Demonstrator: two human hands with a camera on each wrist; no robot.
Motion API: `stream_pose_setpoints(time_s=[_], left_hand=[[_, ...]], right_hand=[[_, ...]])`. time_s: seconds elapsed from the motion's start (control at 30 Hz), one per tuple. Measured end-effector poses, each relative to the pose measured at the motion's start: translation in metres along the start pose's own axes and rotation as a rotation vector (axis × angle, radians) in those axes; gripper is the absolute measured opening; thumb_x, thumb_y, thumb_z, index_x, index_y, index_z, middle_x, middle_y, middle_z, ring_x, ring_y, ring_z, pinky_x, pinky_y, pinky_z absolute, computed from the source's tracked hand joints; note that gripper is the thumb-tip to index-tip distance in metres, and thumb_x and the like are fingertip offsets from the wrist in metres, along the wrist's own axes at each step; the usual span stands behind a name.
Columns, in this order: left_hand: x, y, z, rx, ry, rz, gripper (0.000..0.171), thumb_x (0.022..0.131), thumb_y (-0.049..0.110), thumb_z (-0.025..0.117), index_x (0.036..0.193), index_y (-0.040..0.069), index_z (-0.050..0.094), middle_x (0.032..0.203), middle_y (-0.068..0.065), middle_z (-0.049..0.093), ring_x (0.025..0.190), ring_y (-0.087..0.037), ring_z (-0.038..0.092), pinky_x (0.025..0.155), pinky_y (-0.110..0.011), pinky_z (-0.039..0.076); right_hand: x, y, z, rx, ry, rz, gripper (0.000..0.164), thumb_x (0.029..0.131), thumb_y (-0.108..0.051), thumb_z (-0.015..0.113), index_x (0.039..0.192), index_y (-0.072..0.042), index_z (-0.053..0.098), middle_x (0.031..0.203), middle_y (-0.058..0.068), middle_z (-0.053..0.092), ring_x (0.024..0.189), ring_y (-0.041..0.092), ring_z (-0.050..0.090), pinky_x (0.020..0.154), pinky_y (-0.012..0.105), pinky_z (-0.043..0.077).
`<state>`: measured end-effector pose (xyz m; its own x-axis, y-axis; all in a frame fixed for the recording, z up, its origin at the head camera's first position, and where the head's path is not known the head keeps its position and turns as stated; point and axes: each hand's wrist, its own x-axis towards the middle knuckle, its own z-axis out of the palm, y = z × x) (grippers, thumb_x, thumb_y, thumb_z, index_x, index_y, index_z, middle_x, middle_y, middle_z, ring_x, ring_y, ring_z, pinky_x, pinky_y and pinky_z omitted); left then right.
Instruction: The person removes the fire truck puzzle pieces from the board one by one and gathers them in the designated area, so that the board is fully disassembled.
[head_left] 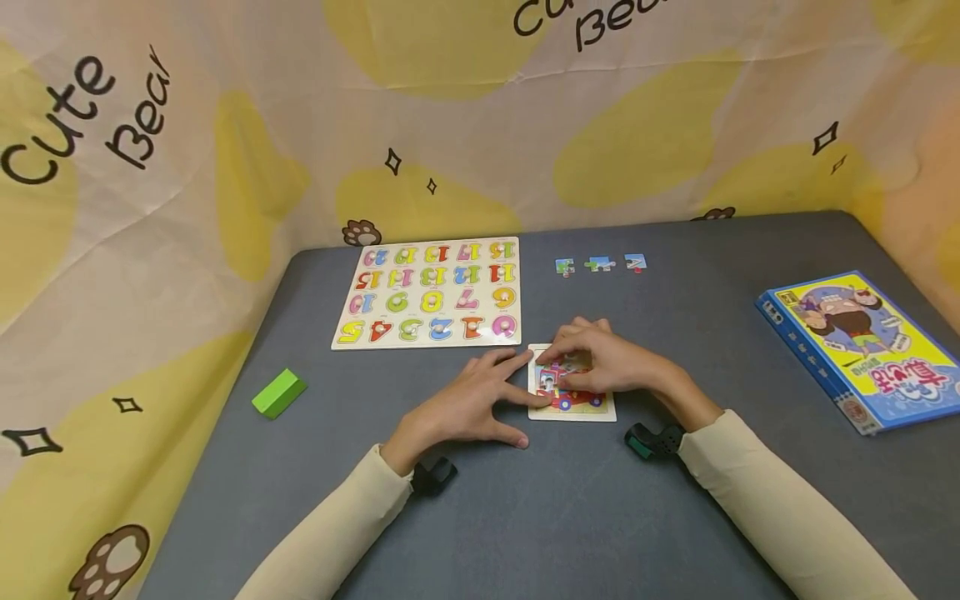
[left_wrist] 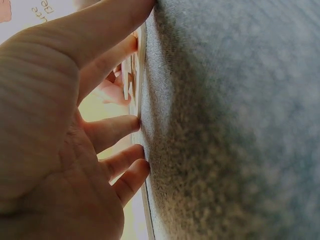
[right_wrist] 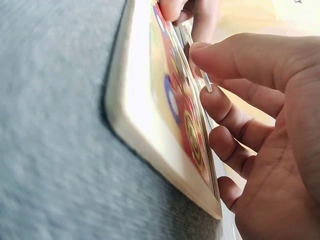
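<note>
A small wooden jigsaw board with a pale rim and a red vehicle picture lies on the grey table. My left hand is at its left side, fingers spread, with fingertips touching the rim and the lower left of the picture. Over the upper part of the board, my right hand pinches a thin puzzle piece between thumb and fingers. That piece is tilted above the picture, seen nearly edge-on in the right wrist view. Its printed face is mostly hidden.
A number puzzle board lies behind my left hand. Three loose jigsaw pieces form a row at the back. A green block sits at left, a blue and yellow box at right. Patterned cloth hangs behind the table.
</note>
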<state>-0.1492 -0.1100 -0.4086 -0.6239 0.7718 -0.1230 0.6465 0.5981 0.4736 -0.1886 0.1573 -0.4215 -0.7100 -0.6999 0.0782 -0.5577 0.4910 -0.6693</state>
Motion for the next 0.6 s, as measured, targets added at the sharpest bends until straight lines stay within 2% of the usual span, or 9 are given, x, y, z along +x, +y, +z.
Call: stream_pose_setpoints(time_s=[0.23, 0.6], left_hand=[[-0.001, 0.001, 0.000, 0.006, -0.007, -0.012, 0.059, 0.082, 0.048, 0.083, 0.137, 0.040, 0.064, 0.171, -0.004, 0.023, 0.156, -0.032, 0.018, 0.119, -0.063, 0.022], [0.001, 0.002, 0.000, -0.010, -0.018, -0.022, 0.060, 0.082, 0.047, 0.084, 0.137, 0.038, 0.064, 0.170, -0.005, 0.024, 0.157, -0.032, 0.018, 0.120, -0.059, 0.023]], right_hand=[[-0.003, 0.012, -0.010, 0.071, 0.050, 0.033, 0.035, 0.086, -0.017, 0.080, 0.120, -0.020, 0.076, 0.107, -0.006, 0.069, 0.096, 0.020, 0.048, 0.082, 0.041, 0.022], [-0.007, 0.038, -0.025, 0.070, 0.115, 0.097, 0.038, 0.087, -0.016, 0.080, 0.125, -0.015, 0.073, 0.116, 0.004, 0.070, 0.104, 0.022, 0.049, 0.090, 0.049, 0.021]])
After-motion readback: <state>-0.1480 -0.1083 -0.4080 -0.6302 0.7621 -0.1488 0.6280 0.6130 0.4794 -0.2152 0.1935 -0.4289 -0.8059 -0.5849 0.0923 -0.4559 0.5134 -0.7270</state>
